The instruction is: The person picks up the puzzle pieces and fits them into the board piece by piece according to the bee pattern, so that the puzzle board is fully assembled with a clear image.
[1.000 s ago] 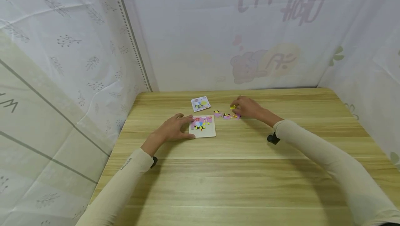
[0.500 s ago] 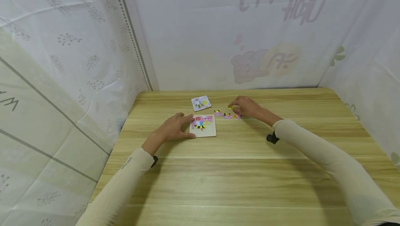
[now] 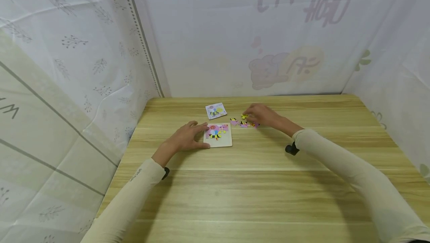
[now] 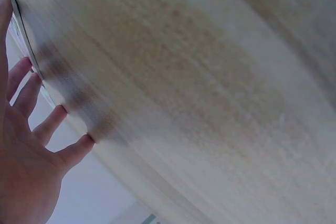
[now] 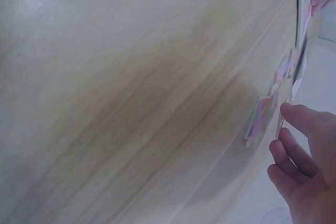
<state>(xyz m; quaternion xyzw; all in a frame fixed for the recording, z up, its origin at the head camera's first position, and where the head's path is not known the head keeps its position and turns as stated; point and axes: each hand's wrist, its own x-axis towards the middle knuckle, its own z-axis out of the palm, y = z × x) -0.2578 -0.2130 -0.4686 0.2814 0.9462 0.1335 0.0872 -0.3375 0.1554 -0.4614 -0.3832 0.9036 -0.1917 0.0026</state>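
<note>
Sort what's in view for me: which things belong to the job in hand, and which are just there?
In the job:
puzzle board, touched by the left hand
yellow piece, pinched by the right hand
loose puzzle pieces
bee picture card, probably a reference

Just there:
table, only a work surface
printed cloth
black wrist device

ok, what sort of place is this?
Probably a small curtained-off work booth: printed cloth hangs behind and on both sides of a wood-grain table, which holds a puzzle board and loose pieces.
</note>
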